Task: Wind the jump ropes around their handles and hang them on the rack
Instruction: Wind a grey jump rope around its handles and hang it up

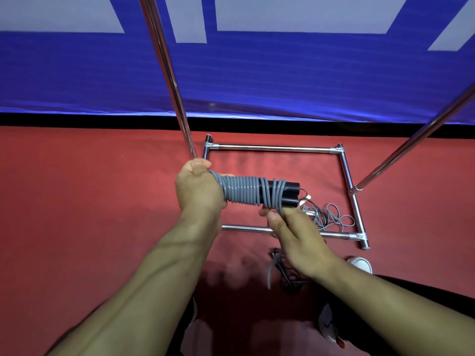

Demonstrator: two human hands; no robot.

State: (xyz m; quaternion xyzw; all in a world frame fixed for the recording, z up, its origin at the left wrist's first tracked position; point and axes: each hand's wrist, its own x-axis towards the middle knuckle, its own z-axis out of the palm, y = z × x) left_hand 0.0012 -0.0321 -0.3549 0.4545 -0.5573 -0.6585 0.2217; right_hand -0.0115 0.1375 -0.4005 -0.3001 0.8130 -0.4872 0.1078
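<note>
We are gripping the black handles (285, 192), wound with grey rope (241, 190), in our left hand (199, 188) above the rack (272, 149) base. Our right hand (295, 232) fingers are pinching the rope's end under the handles.

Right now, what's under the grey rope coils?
Two black cylindrical handles, side by side, stick out right of the grey rope coils. Their middles are hidden by rope, their far ends by the left hand.

No readable text anywhere I can see. The blue banner (257, 73) only shows big pale shapes, cropped letter parts at best, nothing I can make out.
</note>
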